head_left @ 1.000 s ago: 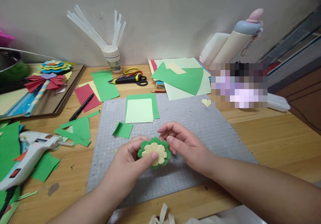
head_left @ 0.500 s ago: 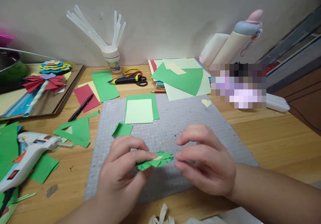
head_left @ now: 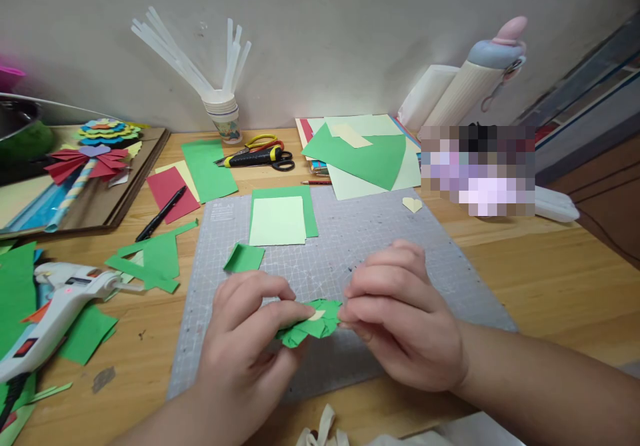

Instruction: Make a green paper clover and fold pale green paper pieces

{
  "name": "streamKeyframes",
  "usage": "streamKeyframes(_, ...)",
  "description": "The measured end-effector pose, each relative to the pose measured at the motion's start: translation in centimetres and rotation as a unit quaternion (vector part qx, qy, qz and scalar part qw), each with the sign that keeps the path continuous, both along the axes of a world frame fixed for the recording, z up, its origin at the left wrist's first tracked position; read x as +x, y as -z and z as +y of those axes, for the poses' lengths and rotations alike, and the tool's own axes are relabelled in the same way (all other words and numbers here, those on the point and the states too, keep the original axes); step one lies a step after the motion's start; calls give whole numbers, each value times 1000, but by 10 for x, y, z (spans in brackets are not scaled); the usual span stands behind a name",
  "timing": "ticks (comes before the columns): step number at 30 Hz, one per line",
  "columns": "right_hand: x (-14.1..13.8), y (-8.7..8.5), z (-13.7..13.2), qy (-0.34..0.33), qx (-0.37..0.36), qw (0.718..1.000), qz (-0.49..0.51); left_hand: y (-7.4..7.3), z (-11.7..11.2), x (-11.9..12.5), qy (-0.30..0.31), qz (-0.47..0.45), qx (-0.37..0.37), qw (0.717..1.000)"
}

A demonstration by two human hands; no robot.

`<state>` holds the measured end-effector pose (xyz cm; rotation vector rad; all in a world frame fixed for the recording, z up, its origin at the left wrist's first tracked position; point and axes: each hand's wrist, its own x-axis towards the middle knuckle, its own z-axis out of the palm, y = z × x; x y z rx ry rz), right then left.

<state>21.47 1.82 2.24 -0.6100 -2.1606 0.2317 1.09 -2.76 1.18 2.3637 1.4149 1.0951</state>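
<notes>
A green paper flower [head_left: 320, 326] with a pale yellow centre is pinched between the thumb and fingers of my left hand [head_left: 250, 339], held above the grey cutting mat [head_left: 210, 313]. My right hand [head_left: 400, 319] is closed at the flower's right edge, its thumb and index finger pinching a petal. Beyond my left hand lies a small folded green paper square [head_left: 245, 258]. Farther back on the mat, a pale green paper square [head_left: 277, 221] rests on a darker green sheet [head_left: 311, 213]. A cream paper heart [head_left: 413, 205] lies near the mat's far right corner.
At left are a white glue gun [head_left: 60, 306], green paper scraps [head_left: 155, 259] and a black pen [head_left: 161, 215]. Behind the mat stand paper cups [head_left: 223, 116] with glue sticks, a utility knife [head_left: 253, 158] and stacked paper [head_left: 370, 159]. A bottle [head_left: 465, 86] leans at right.
My right hand has closed its fingers and moved slightly left onto the flower's edge. The flower has tilted a little, showing more of its front petals.
</notes>
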Motion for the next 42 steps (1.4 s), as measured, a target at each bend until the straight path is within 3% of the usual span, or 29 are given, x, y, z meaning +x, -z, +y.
streamKeyframes(9, -4, 10, 3, 13, -36, 999, -30, 3, 4, 1, 2, 14, -24, 1000)
streamKeyframes(16, -6, 10, 5, -15, -124, 991, -46, 6, 5, 1, -19, 28, -32, 999)
streamKeyframes(19, -4, 14, 17, -4, -178, 984, -24, 8, 10, -5, -57, 38, -27, 997)
streamKeyframes(23, 15, 25, 60, 113, -256, 958, 59, 5, 30, -30, -206, 38, -47, 977)
streamKeyframes(25, 32, 30, 86, 240, -258, 932, 86, 4, 43, -46, -267, 95, -97, 954)
streamKeyframes(27, 50, 35, 107, 313, -267, 910, 58, 6, 53, -58, -284, 162, -158, 932)
streamKeyframes(31, 76, 40, 125, 349, -306, 886, 16, 9, 59, -66, -271, 183, -225, 918)
streamKeyframes(34, 84, 43, 127, 359, -326, 874, -28, 5, 57, -63, -295, 114, -257, 913)
streamKeyframes(36, 85, 45, 128, 373, -325, 867, -54, 1, 56, -59, -292, 12, -278, 915)
streamKeyframes(39, 82, 45, 130, 411, -295, 859, -79, -1, 54, -53, -225, -182, -309, 906)
streamKeyframes(42, 73, 44, 126, 440, -243, 860, -82, 2, 54, -49, -181, -297, -306, 886)
